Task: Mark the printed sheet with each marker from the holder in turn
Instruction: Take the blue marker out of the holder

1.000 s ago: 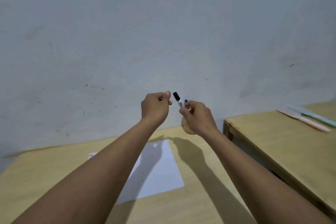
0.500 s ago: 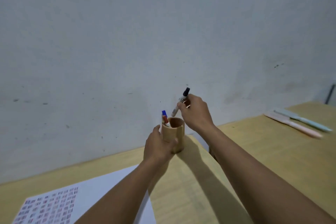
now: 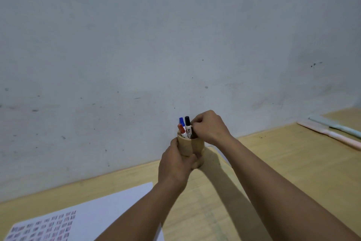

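A round wooden holder (image 3: 196, 148) stands on the table near the wall. My left hand (image 3: 176, 164) is wrapped around its near side. Three capped markers stand in it: a red-capped one (image 3: 182, 129), a blue-capped one (image 3: 182, 121) and a black-capped one (image 3: 188, 127). My right hand (image 3: 210, 126) is above the holder's rim, with fingertips pinching the black-capped marker's barrel. The printed sheet (image 3: 82, 215) lies at the lower left, with rows of small marks on its near part; my left forearm covers its right edge.
The wooden table (image 3: 273, 162) runs along a grey wall. Two long pastel objects, one pink (image 3: 330, 134) and one pale blue (image 3: 336, 125), lie at the far right.
My right hand has lowered the black-capped marker into the holder beside the other two. My left hand has closed around the holder. The view has tilted toward the holder.
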